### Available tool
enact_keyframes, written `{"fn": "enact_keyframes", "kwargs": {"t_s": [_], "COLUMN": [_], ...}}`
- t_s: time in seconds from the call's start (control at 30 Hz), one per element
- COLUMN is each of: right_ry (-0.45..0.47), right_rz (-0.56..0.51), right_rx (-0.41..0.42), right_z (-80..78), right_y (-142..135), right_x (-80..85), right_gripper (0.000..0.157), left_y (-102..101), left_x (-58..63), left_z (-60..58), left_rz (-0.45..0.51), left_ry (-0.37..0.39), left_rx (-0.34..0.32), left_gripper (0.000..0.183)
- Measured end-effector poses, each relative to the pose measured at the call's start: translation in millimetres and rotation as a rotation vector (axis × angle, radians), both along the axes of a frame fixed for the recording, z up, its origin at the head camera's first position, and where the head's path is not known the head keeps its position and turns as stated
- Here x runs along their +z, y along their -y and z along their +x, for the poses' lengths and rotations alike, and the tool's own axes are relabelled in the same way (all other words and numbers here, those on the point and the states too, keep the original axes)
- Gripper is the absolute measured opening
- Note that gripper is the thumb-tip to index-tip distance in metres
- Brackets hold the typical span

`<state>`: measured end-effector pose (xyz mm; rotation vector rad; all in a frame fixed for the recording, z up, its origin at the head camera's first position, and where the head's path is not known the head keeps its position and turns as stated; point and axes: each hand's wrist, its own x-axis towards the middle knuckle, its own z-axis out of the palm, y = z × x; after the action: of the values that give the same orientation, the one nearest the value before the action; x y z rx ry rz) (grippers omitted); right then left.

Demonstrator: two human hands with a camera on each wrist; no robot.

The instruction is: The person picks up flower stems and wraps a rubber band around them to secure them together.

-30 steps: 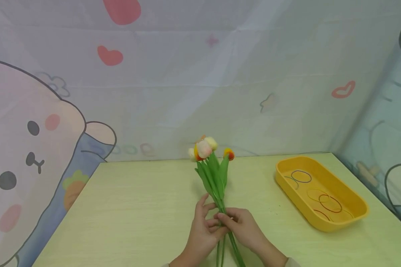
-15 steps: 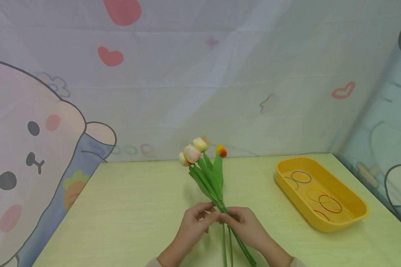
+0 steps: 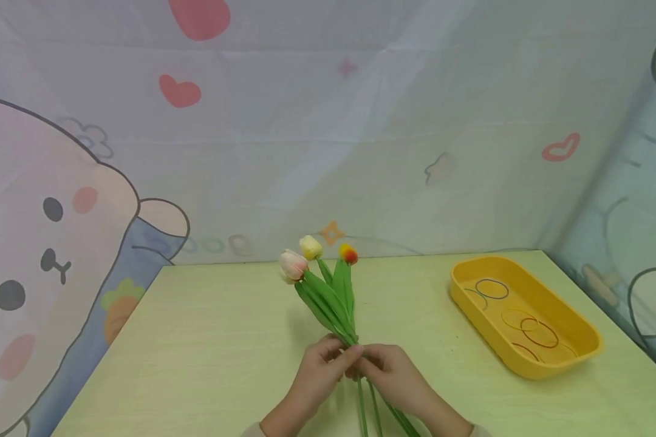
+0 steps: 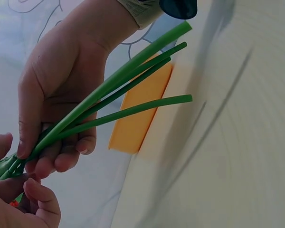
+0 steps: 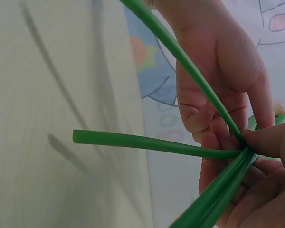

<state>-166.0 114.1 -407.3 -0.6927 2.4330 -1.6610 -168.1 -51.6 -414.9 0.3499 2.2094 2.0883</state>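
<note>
A bunch of artificial tulips [image 3: 333, 297] stands tilted to the left over the table, with pink-white, cream and orange-yellow heads. Its green stems [image 4: 118, 76] draw together at the hands and spread apart below them. My left hand [image 3: 314, 376] pinches the bunch from the left side, just under the leaves. From the right, my right hand [image 3: 396, 373] holds the stems between thumb and fingers, its fingertips close against the left ones. In the right wrist view the stems meet at a dark narrow spot by the thumb; whether a band is around them I cannot tell.
A yellow tray [image 3: 525, 364] sits at the table's right side. Several thin coloured rubber bands [image 3: 540, 332] lie in it. A printed cloth backdrop [image 3: 361, 152] hangs behind the pale table [image 3: 197, 352].
The tulip heads have swung left and the bunch leans more. My left hand's fingers, raised and spread one second ago, now pinch at the stems. The right hand has stayed near its place.
</note>
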Motion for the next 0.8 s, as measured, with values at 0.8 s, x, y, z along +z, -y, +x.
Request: {"fn": "enact_keyframes", "kwargs": {"t_s": [0.8], "right_ry": [0.037], "right_rz": [0.014], "right_rx": [0.071], "right_z": [5.0], "right_y": [6.2], "right_x": [-2.2], "right_gripper": [0.023], "left_y": [-0.6], "left_x": [-3.1], "left_z": [-2.0], "left_rz": [0.069], "left_ry": [0.147], "left_rx": [0.057], "left_gripper": [0.039]}}
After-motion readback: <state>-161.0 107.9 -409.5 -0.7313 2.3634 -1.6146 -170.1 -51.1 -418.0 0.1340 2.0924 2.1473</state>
